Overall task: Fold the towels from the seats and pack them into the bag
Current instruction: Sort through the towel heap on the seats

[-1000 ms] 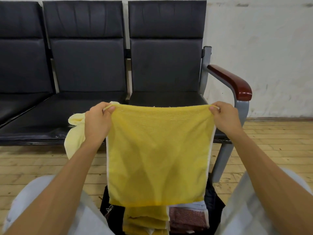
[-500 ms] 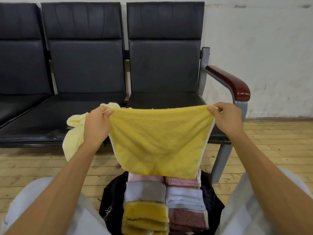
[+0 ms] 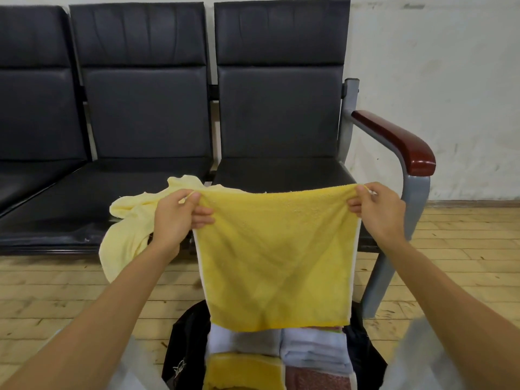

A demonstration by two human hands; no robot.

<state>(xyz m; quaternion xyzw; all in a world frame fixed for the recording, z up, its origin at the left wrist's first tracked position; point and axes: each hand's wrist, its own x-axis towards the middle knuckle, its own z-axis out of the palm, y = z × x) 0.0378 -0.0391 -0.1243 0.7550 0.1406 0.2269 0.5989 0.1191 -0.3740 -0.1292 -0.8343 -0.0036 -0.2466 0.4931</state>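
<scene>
Towel hangs flat directly above the bag, its top edge level and stretched side to side. The left hand pinches one top corner, the right hand the other, both equally near. The next fold probably brings the corners together.

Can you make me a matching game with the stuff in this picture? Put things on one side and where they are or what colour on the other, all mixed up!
Things:
1. yellow towel
2. pale yellow towel
3. black bag
4. armrest

Clues:
A. on the floor, with folded towels inside
B. held up by the left hand and right hand
C. dark red, at the end of the row of seats
D. crumpled on a seat, hanging over its front edge

Pairs: 1-B, 2-D, 3-A, 4-C
</scene>
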